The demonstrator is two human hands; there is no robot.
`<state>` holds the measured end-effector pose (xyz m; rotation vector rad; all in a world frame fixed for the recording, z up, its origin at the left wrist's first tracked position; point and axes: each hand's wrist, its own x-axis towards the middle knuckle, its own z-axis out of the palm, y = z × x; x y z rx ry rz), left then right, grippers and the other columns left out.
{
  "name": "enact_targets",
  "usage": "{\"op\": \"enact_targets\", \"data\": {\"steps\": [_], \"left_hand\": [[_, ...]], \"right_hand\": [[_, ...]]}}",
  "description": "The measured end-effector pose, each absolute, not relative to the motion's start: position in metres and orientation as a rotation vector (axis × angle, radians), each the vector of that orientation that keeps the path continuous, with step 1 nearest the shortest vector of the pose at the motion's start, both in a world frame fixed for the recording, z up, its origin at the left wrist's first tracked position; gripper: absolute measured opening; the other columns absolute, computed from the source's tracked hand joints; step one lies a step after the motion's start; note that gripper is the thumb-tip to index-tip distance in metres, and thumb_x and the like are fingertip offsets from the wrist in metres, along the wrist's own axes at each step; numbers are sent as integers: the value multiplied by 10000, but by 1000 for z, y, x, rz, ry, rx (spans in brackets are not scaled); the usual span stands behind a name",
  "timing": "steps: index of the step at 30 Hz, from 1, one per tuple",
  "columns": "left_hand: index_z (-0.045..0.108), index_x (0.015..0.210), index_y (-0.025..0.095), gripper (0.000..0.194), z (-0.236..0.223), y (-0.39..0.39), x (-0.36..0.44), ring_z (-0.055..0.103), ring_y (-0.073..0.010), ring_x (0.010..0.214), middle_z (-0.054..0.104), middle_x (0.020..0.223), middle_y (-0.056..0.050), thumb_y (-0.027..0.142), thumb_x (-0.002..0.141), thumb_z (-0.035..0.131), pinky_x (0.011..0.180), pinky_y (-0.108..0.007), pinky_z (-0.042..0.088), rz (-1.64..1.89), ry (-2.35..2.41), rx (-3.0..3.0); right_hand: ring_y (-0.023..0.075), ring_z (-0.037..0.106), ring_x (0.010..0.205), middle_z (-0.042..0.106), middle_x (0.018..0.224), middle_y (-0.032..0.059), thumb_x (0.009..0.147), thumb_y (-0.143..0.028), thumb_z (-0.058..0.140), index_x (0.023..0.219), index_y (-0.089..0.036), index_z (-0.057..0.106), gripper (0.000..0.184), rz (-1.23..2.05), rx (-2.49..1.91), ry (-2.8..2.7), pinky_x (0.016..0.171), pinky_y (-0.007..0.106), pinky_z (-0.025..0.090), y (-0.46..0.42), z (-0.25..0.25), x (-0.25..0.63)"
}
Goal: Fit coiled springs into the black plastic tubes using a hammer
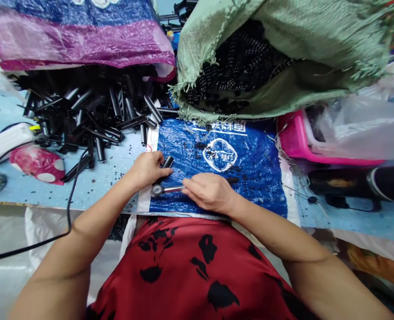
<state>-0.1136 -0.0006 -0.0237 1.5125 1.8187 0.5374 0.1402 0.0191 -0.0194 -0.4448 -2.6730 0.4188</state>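
Note:
My left hand (146,168) is closed on a short black plastic tube (167,162), pinched between thumb and fingers at the left edge of a blue printed sack sheet (260,186). Just to the right, my right hand (210,191) grips a small hammer (173,189) with a rounded head, a shiny metal shaft and a dark handle end. The hammer head lies beside my left hand, low over the sheet. Small black bits (210,153) are scattered on the sheet ahead of my hands. Part of the tube is hidden by my left fingers.
A heap of black plastic pieces (97,106) spills from a pink and blue sack (83,40). A green woven sack (197,58) gapes open with small black parts (233,66). A pink basket (293,138) and black bottle (350,182) stand right. A black cable (70,200) crosses left.

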Motion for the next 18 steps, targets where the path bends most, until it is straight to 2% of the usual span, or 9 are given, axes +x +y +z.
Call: {"op": "enact_targets", "data": {"steps": [3,5,6,8,11,14,16,18], "left_hand": [[542,601,224,320,3,-24,-136,398,-113,485,496,537,41,298,678,843,477,-263,239,485,1827,1551],[559,583,221,337,25,-48,-163,388,-109,472,470,521,44,356,695,846,453,-244,241,313,1642,1533],[606,598,220,337,34,-60,-177,398,-113,476,473,526,40,415,697,862,450,-237,269,215,1516,1492],[737,758,230,307,44,-74,-197,479,-143,515,550,580,18,507,714,862,479,-242,361,182,1428,1437],[773,995,234,315,37,-61,-198,626,-214,716,718,857,-64,500,828,758,664,-303,488,508,1751,1604],[733,1097,208,265,18,-15,-185,633,-308,1002,720,1107,-146,342,876,672,873,-402,465,778,2221,1855],[715,1037,194,213,8,17,-182,582,-354,1071,702,1045,-159,279,846,676,886,-436,416,710,2392,1964],[683,899,201,91,2,39,-186,552,-349,1012,665,896,-126,275,847,674,813,-416,362,540,2437,2037]], "right_hand": [[186,656,718,728,829,62,1076,-336,495,1171,-206,732,286,425,-542,-2502,676,329,521,34,-24,169],[196,686,762,765,885,70,1056,-323,558,1158,-218,745,237,298,-700,-2437,724,336,537,50,-29,195],[205,694,776,774,896,73,1043,-323,594,1128,-219,757,211,223,-790,-2430,735,344,538,57,-32,206],[224,699,798,781,911,80,1023,-335,639,1059,-215,775,185,124,-924,-2450,749,363,533,70,-38,220],[249,699,864,778,978,104,1005,-415,669,1027,-200,784,245,138,-939,-2518,791,388,537,83,-39,213],[255,705,954,775,1044,116,996,-497,668,1067,-191,777,332,280,-859,-2489,870,391,547,93,-28,182],[229,711,934,783,1011,96,1038,-452,593,1076,-193,768,314,435,-843,-2426,887,365,545,107,-22,160],[204,711,898,788,998,78,1060,-371,522,1061,-196,757,293,563,-903,-2330,868,336,537,130,-18,140]]}}
